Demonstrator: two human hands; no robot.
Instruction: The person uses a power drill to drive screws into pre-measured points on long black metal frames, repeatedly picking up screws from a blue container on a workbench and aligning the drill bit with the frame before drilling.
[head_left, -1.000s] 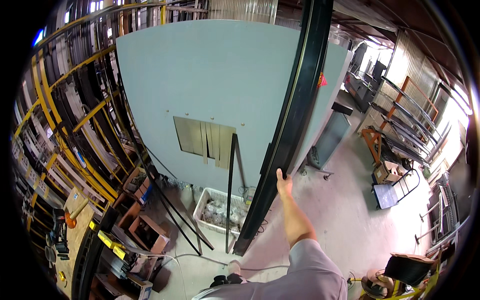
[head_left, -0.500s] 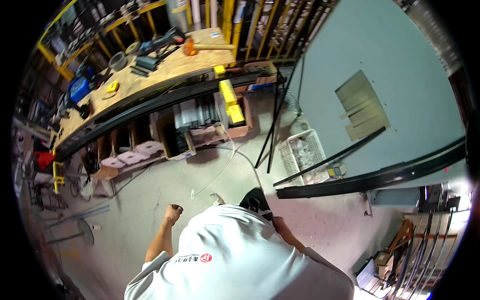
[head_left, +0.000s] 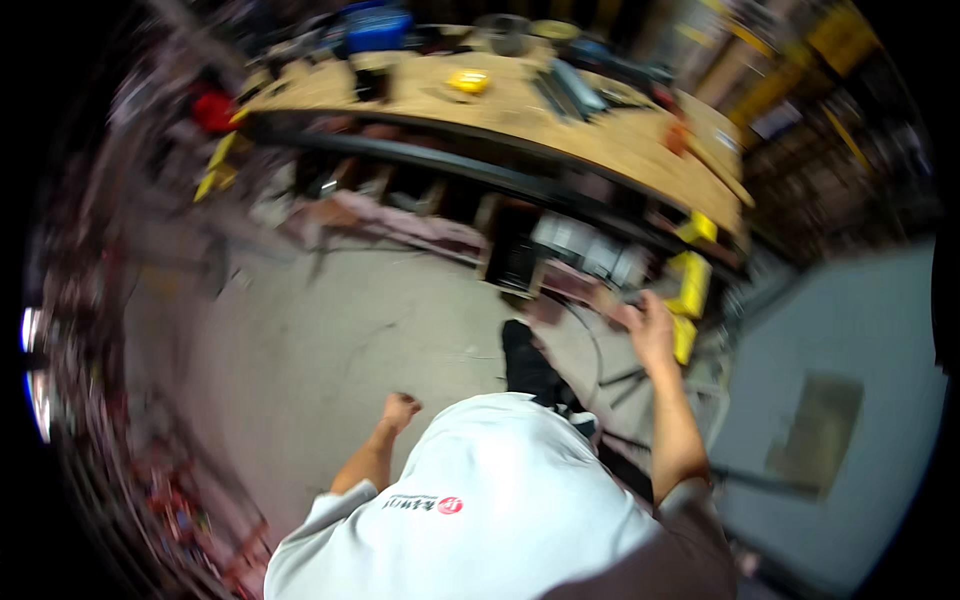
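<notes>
My left hand (head_left: 402, 411) hangs low beside my shirt, over the grey floor. Its fingers are curled in, and I see nothing held in them. My right hand (head_left: 650, 325) reaches forward on the right, in front of the workbench's lower shelf and near the yellow blocks (head_left: 690, 285). Motion blur smears its fingers, so whether it holds anything is unclear. Ahead of me stands the wooden-topped workbench (head_left: 420, 95), with a long dark bar (head_left: 440, 163) along its front.
On the bench lie a yellow tape measure (head_left: 467, 81), grey metal pieces (head_left: 572, 90) and an orange-headed hammer (head_left: 678, 138). Boxes with dark parts (head_left: 515, 260) sit below. A blue-grey panel (head_left: 850, 330) stands at right. Dark bars and a cable cross the floor near my foot.
My view has swung left, so the bench now lies straight ahead and the panel sits lower right. My right hand has risen from beside my body and stretched forward.
</notes>
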